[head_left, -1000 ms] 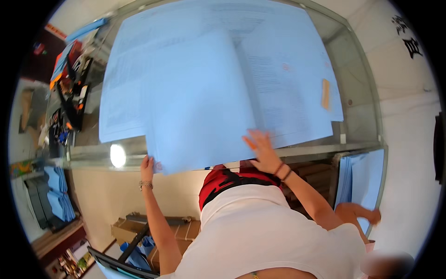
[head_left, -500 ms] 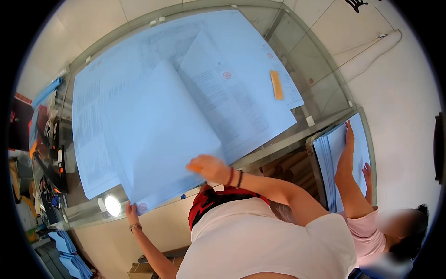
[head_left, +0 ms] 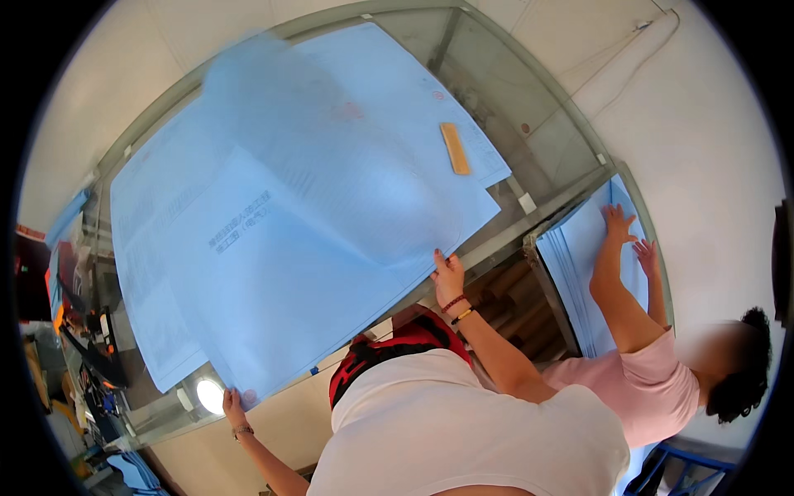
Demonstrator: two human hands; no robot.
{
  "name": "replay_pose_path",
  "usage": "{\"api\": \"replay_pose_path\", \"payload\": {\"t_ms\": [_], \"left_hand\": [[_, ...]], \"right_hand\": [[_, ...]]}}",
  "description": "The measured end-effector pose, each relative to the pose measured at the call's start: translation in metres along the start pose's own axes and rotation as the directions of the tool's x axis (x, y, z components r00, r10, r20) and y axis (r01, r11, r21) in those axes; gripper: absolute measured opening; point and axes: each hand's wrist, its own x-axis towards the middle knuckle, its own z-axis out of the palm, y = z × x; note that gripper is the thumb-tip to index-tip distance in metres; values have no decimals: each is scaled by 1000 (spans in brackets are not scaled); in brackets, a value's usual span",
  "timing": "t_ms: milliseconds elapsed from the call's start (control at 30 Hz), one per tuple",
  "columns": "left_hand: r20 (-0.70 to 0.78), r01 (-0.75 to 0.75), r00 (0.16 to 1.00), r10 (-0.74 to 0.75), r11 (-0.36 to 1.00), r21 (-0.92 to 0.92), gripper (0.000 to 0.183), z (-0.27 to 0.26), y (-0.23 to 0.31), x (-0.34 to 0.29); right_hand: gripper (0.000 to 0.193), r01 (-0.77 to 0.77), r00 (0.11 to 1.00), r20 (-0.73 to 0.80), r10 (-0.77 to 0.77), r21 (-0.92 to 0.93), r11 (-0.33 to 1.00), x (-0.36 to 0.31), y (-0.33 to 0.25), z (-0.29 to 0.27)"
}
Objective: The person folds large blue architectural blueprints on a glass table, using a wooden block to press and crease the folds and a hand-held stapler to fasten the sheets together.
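Observation:
Large light-blue printed paper sheets (head_left: 273, 298) lie stacked on the glass-topped table in front of me. At the stack's near-left corner, my left hand (head_left: 235, 407) pinches the sheet edge beside a faint round red stamp. My right hand (head_left: 447, 279) grips the near-right edge of the top sheet, thumb on top. That sheet bulges up in the middle, and its far part (head_left: 273, 91) is lifted and blurred by motion. A flat tan strip (head_left: 455, 149) rests on the sheets toward the right.
The glass table's metal frame (head_left: 571, 107) curves round the far side. At the right, a co-worker in a pink top (head_left: 637, 388) lays both hands on a second pile of blue sheets (head_left: 571, 264). Brown rolls (head_left: 504, 306) sit below the tabletop. Tools (head_left: 103, 355) clutter the left side.
My right hand has moved right from the sheet's near middle to its near-right edge. The folded-over sheet has swung open toward the far side. My left hand stays at its corner.

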Motion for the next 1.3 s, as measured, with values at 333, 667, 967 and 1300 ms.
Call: {"api": "replay_pose_path", "payload": {"t_ms": [333,667,967,1300], "left_hand": [[57,57,997,-52,994,-89,11,0,5,-2],[78,9,997,-14,998,65,13,-8,0,3],[-9,-33,999,35,989,145,17,6,7,-5],[-13,51,999,-49,966,252,22,-18,-5,-5]], "right_hand": [[39,164,975,-180,-129,197,966,86,-26,-36],[30,267,767,-277,-579,-683,680,154,-49,-75],[35,278,788,-159,-595,-770,574,146,-59,-68],[34,127,948,-155,-276,-612,780,135,-75,-52]]}}
